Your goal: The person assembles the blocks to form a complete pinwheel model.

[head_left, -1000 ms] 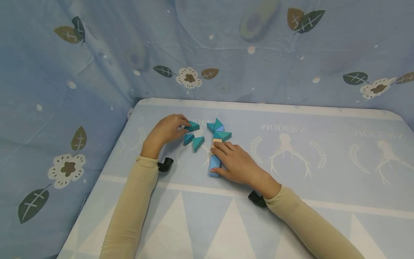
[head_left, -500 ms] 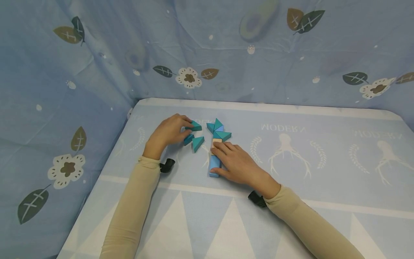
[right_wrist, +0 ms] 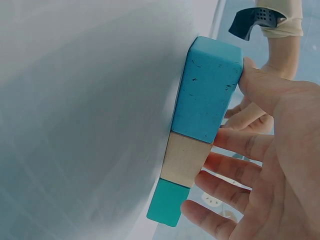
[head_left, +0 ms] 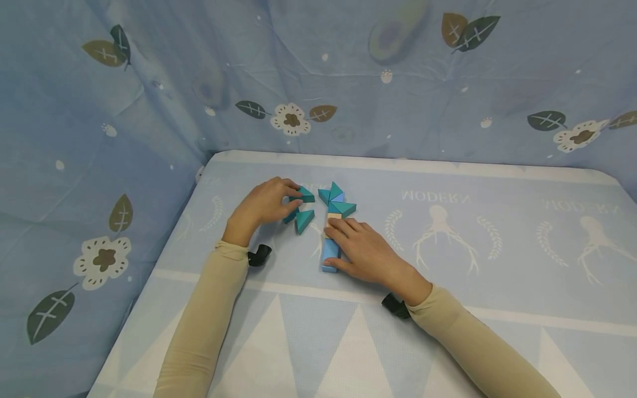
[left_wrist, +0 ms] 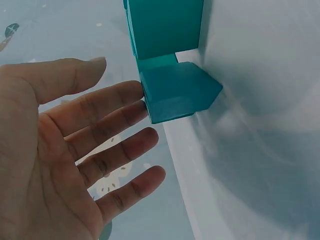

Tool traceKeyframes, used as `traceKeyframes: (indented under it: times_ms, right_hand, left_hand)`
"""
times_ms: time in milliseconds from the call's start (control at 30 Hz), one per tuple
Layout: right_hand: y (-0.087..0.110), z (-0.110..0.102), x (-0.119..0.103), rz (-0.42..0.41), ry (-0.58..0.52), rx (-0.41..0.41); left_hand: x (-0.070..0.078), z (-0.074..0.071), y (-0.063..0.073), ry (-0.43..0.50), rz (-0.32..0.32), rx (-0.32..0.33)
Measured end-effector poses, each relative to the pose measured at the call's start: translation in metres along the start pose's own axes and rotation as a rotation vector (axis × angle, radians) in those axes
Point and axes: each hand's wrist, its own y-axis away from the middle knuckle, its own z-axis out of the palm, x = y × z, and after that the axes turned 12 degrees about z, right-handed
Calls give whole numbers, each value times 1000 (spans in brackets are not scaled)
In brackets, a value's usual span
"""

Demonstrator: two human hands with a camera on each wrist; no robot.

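Observation:
My left hand (head_left: 264, 204) touches a teal triangular block (head_left: 307, 194) left of the built figure. In the left wrist view its fingers lie nearly straight, fingertips against a teal block (left_wrist: 175, 92), the thumb apart. A darker blue-teal block (head_left: 290, 215) is partly hidden below that hand, and a teal triangle (head_left: 304, 220) lies beside it. My right hand (head_left: 365, 249) rests along a column made of a blue block (head_left: 330, 251) and a wooden block (head_left: 334, 215). The right wrist view has its extended fingers and thumb touching the column's side, which includes a teal block (right_wrist: 169, 202).
Several teal and blue triangles (head_left: 344, 208) form a pinwheel shape at the column's far end. The patterned cloth (head_left: 438, 342) covers the table. Blue printed fabric (head_left: 358, 132) hangs behind and at the left. Dark wrist devices (head_left: 260, 255) sit at both cuffs.
My left hand has slid a little to the right, and the teal triangular block beside it has shifted right towards the pinwheel. The right hand and column have stayed still.

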Motion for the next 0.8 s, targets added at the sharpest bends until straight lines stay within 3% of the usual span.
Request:
traceKeyframes:
  times_ms: [800]
  right_hand:
    - [0, 2, 1, -7, -4, -1]
  left_hand:
    - [12, 3, -4, -15, 37, -6]
